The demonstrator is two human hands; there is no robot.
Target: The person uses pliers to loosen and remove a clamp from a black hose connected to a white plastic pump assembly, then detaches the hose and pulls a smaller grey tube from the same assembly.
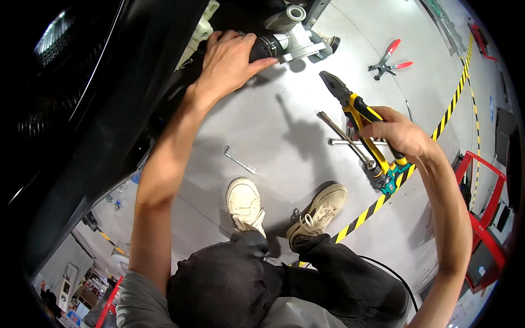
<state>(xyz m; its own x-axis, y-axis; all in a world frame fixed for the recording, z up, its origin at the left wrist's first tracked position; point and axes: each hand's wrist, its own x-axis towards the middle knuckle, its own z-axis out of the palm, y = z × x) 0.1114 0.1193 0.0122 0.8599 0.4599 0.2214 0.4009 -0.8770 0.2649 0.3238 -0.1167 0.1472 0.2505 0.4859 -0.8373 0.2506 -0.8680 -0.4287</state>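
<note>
My left hand [227, 65] is wrapped round a short black rubber hose [262, 50]. Its thumb reaches to the flange of a silver metal housing [295, 42], and a metal hose clamp [274, 46] circles the hose where the two join. In my right hand [396, 131] are combination pliers [356, 104] with yellow and black handles. Their dark jaws point up and left, short of the housing and apart from it. Below the pliers a teal power driver [385, 177] with a long shaft [347, 139] lies on the floor.
Red-handled pliers [389, 61] lie farther off on the grey floor. A small angled wrench [239, 159] is just ahead of my shoes, and a chrome bar [342, 142] crosses behind the driver shaft. Yellow-black tape [377, 205] runs diagonally. Dark bodywork [104, 109] fills the left; a red frame [484, 218] stands right.
</note>
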